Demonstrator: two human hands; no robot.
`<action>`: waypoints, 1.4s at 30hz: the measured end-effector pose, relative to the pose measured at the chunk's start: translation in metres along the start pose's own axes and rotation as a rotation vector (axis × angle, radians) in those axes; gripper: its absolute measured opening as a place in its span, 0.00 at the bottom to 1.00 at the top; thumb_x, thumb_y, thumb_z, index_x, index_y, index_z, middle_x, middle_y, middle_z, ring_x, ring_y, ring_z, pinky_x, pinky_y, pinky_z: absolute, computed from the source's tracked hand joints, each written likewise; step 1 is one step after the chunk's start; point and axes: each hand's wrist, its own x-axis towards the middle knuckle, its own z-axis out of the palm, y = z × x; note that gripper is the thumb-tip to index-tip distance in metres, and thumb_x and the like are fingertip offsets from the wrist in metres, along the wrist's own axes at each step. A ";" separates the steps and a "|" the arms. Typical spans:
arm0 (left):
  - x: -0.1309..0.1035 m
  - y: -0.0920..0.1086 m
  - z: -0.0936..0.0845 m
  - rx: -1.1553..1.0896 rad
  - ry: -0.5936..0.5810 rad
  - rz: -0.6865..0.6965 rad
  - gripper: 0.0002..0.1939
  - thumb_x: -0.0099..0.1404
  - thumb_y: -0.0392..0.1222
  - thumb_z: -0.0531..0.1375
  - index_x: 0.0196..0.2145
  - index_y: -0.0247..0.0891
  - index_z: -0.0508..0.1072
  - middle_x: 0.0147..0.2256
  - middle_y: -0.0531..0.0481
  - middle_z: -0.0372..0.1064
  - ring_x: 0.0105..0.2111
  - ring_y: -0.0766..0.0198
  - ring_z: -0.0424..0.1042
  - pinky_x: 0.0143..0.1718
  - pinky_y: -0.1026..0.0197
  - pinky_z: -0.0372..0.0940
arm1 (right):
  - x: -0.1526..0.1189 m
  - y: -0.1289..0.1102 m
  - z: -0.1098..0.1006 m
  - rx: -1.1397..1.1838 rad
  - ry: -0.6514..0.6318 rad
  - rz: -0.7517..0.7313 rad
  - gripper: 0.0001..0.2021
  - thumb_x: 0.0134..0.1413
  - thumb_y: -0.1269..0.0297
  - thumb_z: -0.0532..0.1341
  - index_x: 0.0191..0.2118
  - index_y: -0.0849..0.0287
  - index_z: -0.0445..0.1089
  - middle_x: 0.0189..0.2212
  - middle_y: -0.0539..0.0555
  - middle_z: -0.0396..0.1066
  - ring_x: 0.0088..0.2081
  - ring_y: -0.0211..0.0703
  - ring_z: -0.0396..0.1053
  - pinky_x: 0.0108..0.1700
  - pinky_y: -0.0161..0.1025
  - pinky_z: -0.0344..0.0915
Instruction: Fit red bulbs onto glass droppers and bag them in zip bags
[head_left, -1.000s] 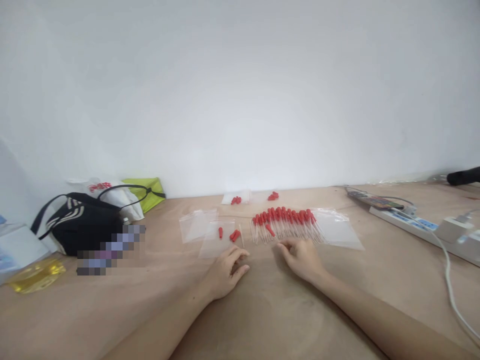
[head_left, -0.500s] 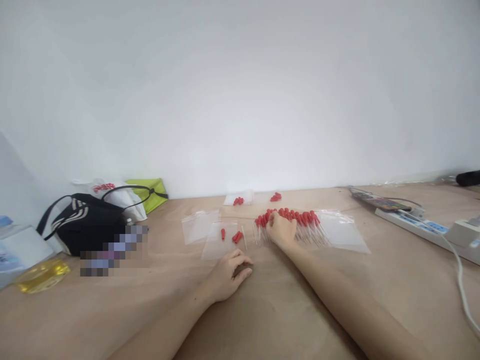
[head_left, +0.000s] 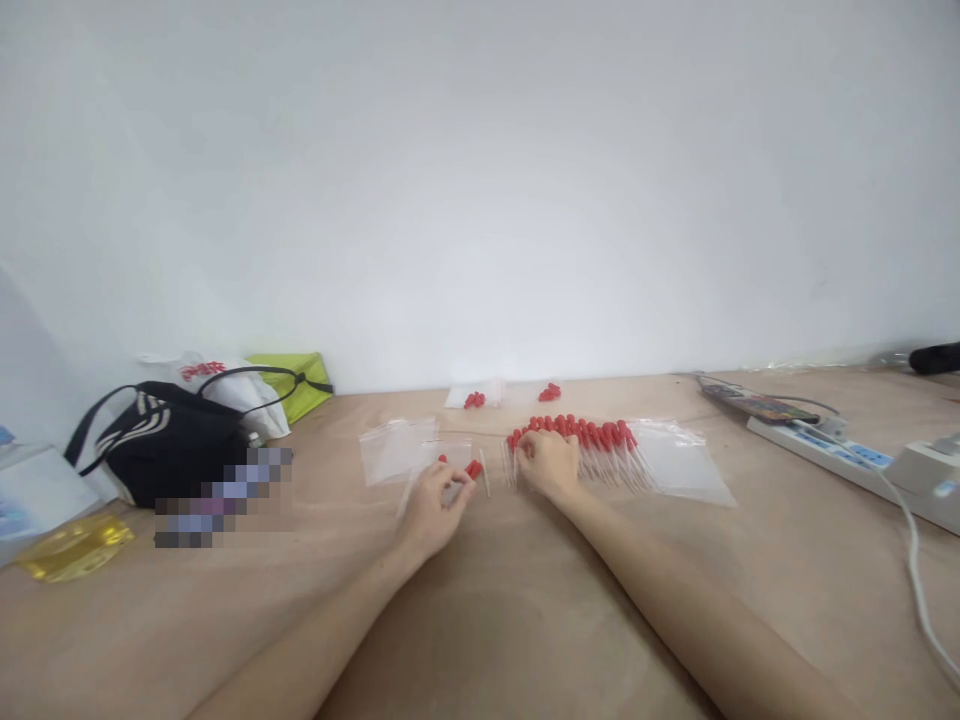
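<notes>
My left hand [head_left: 435, 508] is over a clear plastic bag [head_left: 459, 447], its fingertips at small red pieces [head_left: 472, 469]; thumb and index finger almost meet around them. Whether it grips one is too small to tell. Just right of these lies a thin white stick [head_left: 484, 473]. My right hand [head_left: 550, 462] has its fingers curled down at the left part of a row of red-tipped white sticks [head_left: 606, 437]; its fingertips are hidden among them. Flat clear bags lie on both sides, one at the left [head_left: 390, 450] and one at the right [head_left: 686, 468].
Small red pieces on bags [head_left: 475, 400] [head_left: 550, 392] lie near the wall. At the left are a black bag [head_left: 176, 445], a green bag [head_left: 304, 385] and a yellow item [head_left: 75, 548]. A phone [head_left: 765, 403] and a white power strip [head_left: 832, 446] with a cable are at the right.
My left hand has moved forward and left, from the bare table to the red pieces on the bag. My right hand has shifted slightly left along the row.
</notes>
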 end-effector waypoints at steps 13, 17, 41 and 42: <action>0.067 -0.043 0.013 0.204 -0.059 -0.420 0.07 0.52 0.34 0.58 0.32 0.38 0.66 0.26 0.49 0.68 0.33 0.57 0.68 0.34 0.62 0.58 | 0.007 -0.031 0.007 -0.104 -0.186 0.088 0.09 0.46 0.70 0.53 0.30 0.62 0.70 0.30 0.61 0.72 0.33 0.46 0.68 0.40 0.43 0.45; 0.078 -0.042 0.018 0.130 -0.071 -0.403 0.10 0.47 0.31 0.60 0.30 0.37 0.67 0.23 0.50 0.68 0.31 0.57 0.69 0.32 0.62 0.59 | 0.009 -0.033 0.006 -0.133 -0.207 0.101 0.10 0.46 0.72 0.52 0.31 0.63 0.70 0.31 0.62 0.72 0.33 0.46 0.69 0.41 0.45 0.44; -0.021 0.018 0.027 -0.369 -0.178 0.033 0.11 0.60 0.37 0.53 0.41 0.38 0.67 0.30 0.51 0.60 0.29 0.65 0.64 0.33 0.62 0.61 | -0.085 0.060 -0.016 0.357 0.097 -0.510 0.18 0.49 0.79 0.44 0.44 0.59 0.58 0.35 0.57 0.65 0.37 0.43 0.62 0.37 0.40 0.56; -0.021 0.019 0.025 -0.335 -0.185 0.062 0.11 0.61 0.38 0.51 0.40 0.38 0.69 0.30 0.51 0.60 0.30 0.64 0.64 0.33 0.61 0.61 | -0.084 0.056 -0.016 0.338 0.081 -0.534 0.20 0.47 0.80 0.44 0.45 0.58 0.59 0.35 0.56 0.65 0.37 0.43 0.62 0.38 0.41 0.56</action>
